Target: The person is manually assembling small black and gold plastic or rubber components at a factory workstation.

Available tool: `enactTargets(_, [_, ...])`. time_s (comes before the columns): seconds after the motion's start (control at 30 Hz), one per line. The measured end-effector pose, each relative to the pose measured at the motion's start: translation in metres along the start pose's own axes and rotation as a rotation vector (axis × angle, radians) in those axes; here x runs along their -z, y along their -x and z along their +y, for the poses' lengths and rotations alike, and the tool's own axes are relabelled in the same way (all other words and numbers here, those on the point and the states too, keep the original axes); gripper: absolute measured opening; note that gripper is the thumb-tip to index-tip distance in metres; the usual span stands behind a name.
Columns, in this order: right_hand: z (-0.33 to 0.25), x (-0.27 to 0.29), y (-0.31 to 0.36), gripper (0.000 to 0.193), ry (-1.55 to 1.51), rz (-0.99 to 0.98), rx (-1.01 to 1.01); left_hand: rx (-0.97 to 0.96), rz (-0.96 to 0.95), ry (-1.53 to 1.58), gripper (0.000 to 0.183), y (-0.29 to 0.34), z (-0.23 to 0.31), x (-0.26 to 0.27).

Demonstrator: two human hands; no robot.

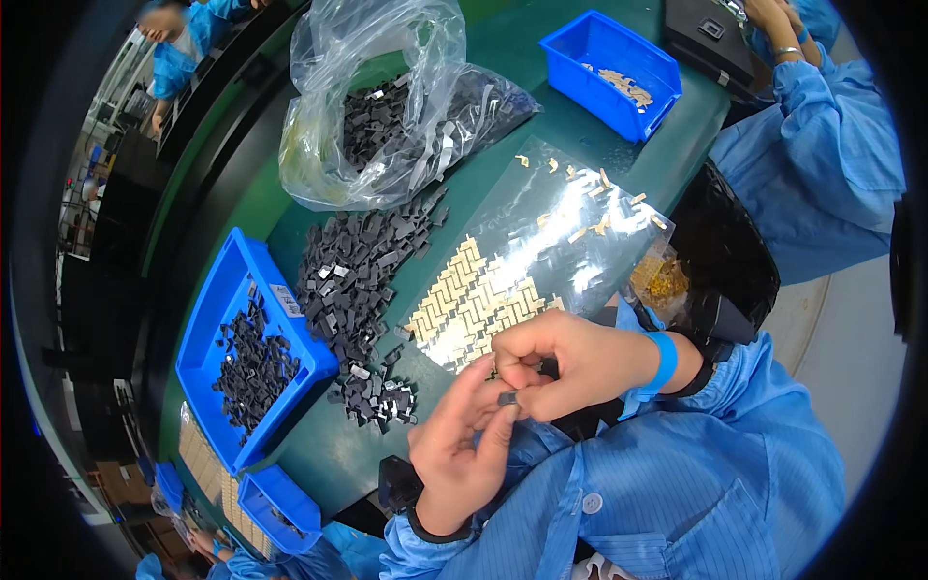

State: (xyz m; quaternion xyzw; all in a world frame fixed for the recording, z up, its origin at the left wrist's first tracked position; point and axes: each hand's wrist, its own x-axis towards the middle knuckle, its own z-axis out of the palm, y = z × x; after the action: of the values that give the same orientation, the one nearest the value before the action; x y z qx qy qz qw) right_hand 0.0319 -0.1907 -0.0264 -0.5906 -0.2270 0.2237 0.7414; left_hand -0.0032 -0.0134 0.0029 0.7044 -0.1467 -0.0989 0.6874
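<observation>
Over the near table edge: both hands meet at a small dark piece [507, 397].
Left hand [459, 454] pinches it at the thumb tip; right hand [590, 365] is curled with its thumb against it, fingertips partly hidden, can't tell if it grips too. Piece mostly covered, shape unclear. Just beyond, clear sheet [532, 184] with tan pieces [478, 300] in zigzag rows, near corner behind hands, glare on far half. Left: loose dark pile [358, 256], large blue bin [249, 253] of dark parts, small blue tray [253, 498], contents hard to read. Farther: clear bag [304, 159] of dark pieces, cut off at top; upper-right blue bin [611, 60], few tan pieces.
</observation>
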Motion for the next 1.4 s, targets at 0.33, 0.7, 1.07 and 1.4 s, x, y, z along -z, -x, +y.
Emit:
enactTargets(0.33, [-0.011, -0.003, 0.003, 0.020, -0.139, 0.014, -0.012, 0.266, 0.002, 0.670, 0.031, -0.003, -0.006, 0.011])
enactTargets(0.7, [-0.001, 0.009, -0.014, 0.024, 0.928, 0.083, 0.852, 0.383, 0.004, 1.142, 0.024, 0.019, -0.009, 0.013])
enactTargets(1.07, [-0.033, 0.041, 0.037, 0.015, 1.104, 0.272, 0.605, -0.029, 0.819, -1.372, 0.040, -0.001, 0.055, 0.141])
enactTargets(1.4, [-0.005, 0.023, 0.037, 0.016, 1.178, 0.050, 0.584, -0.961, -0.213, -0.979, 0.026, -0.016, 0.107, 0.025])
